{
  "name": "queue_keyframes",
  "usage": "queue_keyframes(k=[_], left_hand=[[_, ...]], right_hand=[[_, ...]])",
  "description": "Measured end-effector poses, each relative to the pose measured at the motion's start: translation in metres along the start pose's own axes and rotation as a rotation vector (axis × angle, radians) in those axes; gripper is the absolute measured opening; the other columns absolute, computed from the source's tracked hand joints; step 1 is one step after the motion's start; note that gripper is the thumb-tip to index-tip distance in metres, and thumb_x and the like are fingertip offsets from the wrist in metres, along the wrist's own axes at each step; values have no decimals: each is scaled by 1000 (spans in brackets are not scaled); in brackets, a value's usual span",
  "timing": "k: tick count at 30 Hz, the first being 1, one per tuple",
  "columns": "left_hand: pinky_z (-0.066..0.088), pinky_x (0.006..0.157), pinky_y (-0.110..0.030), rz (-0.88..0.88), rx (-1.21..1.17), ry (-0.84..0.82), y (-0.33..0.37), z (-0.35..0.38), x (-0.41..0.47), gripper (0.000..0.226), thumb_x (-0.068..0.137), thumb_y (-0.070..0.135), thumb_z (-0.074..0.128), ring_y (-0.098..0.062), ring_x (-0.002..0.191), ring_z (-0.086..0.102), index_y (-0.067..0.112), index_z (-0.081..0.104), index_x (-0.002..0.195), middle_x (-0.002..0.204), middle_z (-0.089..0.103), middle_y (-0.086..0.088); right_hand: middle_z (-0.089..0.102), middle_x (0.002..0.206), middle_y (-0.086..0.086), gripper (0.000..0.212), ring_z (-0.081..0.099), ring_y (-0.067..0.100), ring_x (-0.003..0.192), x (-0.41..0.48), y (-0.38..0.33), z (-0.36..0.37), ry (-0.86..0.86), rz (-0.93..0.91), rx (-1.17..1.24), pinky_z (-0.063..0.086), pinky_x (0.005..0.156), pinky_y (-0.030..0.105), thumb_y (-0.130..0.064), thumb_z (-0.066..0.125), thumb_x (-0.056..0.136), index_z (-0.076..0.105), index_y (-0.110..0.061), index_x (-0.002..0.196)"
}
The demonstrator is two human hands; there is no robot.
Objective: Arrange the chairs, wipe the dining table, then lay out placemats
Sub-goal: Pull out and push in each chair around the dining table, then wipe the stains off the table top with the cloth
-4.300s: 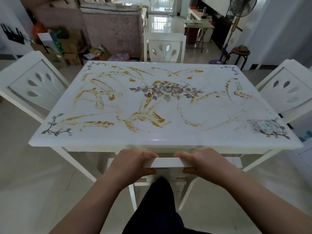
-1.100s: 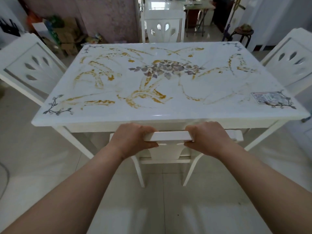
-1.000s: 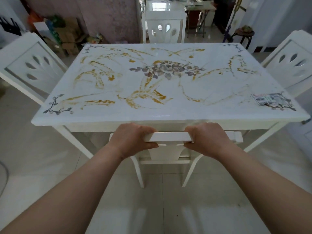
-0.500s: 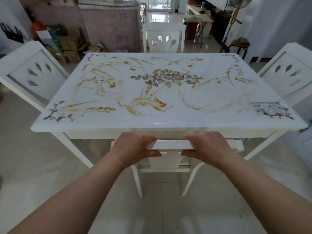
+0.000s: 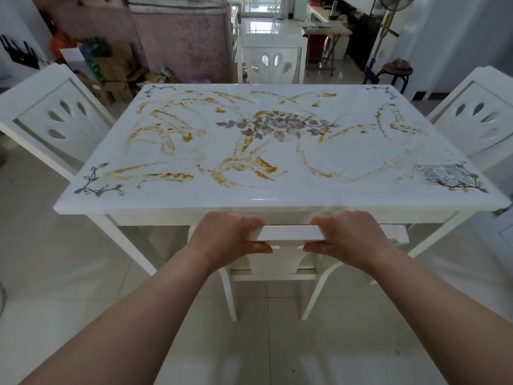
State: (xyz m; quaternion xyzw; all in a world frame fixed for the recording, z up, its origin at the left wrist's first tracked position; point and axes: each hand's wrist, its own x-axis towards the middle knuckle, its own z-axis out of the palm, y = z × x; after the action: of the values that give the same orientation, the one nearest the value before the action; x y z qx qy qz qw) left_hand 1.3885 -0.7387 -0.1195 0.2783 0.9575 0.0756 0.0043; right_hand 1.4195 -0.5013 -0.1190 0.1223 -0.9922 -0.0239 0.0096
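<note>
A white dining table (image 5: 277, 201) with a grey flower print and yellow-brown smears fills the middle of the view. Tucked under its near edge stands a white chair (image 5: 286, 236), of which only the back's top rail and the rear legs show. My left hand (image 5: 227, 237) grips the left end of that rail and my right hand (image 5: 347, 237) grips the right end. Three more white chairs stand at the table: one on the left (image 5: 52, 120), one at the far side (image 5: 273, 61), one on the right (image 5: 472, 118). No placemats or cloth are in view.
Pale tiled floor (image 5: 55, 273) surrounds the table. Cardboard boxes (image 5: 111, 70) and clutter lie at the back left beside a covered sofa (image 5: 180, 43). A standing fan (image 5: 385, 29), a small stool (image 5: 397, 72) and a folding table (image 5: 324, 31) stand at the back right.
Both hands keep the same grip on the chair's top rail. The chair stays under the table edge; the view has shifted slightly back and up.
</note>
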Motion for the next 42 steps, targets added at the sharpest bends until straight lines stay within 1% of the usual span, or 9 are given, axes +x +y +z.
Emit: queue_keyframes(k=[15,17,19,21,25,28,32,37,42], left_hand=[[32,64,-24,-21,-51,12,2,-2,0,49,74,68,60,-16,87,64,46,60,117,93,71,7],[34,65,-23,-42,-88,-21,4,-6,-1,47,73,67,62,-14,88,64,47,61,116,93,71,9],[43,69,-25,-70,-149,-84,4,-12,-1,45,72,66,65,-12,86,62,47,63,113,91,70,11],[49,74,-29,-102,-204,-160,4,-17,2,45,72,65,66,-10,86,59,43,65,111,91,67,12],[51,80,-31,-133,-339,-239,6,-25,0,43,77,58,66,-9,88,60,32,67,110,97,67,12],[52,87,-29,-144,-504,-117,16,-33,4,39,82,49,67,-4,91,63,23,70,110,103,70,9],[48,87,-19,-38,-635,-73,54,-58,21,39,84,42,66,0,93,63,20,67,117,109,69,8],[47,90,-21,31,-775,-92,116,-75,48,35,86,39,65,-2,95,64,20,69,115,108,70,8],[46,75,-16,66,-904,-73,198,-80,87,20,88,34,64,-2,83,66,23,73,102,95,72,13]], right_hand=[[67,93,-6,39,63,19,88,0,-1,-1,-25,15,-6,38,65,28,-64,55,82,62,-33,104],[67,95,-6,38,63,20,89,-1,0,-3,-37,19,-6,40,66,29,-63,56,82,62,-33,105],[66,95,-5,38,62,20,89,-1,0,-5,-83,19,27,41,66,30,-61,57,83,61,-31,105],[65,94,-3,38,60,20,89,-1,2,-10,-150,37,120,43,67,30,-58,61,81,62,-27,105],[66,101,-8,47,58,12,91,-14,14,-30,-154,155,304,42,72,27,-62,64,77,65,-29,110],[68,104,-11,44,60,5,91,-35,29,-53,-111,264,439,48,79,26,-59,64,79,67,-27,110],[69,109,-8,35,62,8,99,-72,53,-78,-6,469,476,49,85,29,-50,59,88,66,-26,113],[69,111,-2,29,62,14,99,-126,82,-94,92,635,472,48,88,32,-35,56,94,66,-19,116],[68,111,-5,29,60,5,92,-180,132,-102,189,820,524,43,82,19,-32,59,92,65,-20,118]])
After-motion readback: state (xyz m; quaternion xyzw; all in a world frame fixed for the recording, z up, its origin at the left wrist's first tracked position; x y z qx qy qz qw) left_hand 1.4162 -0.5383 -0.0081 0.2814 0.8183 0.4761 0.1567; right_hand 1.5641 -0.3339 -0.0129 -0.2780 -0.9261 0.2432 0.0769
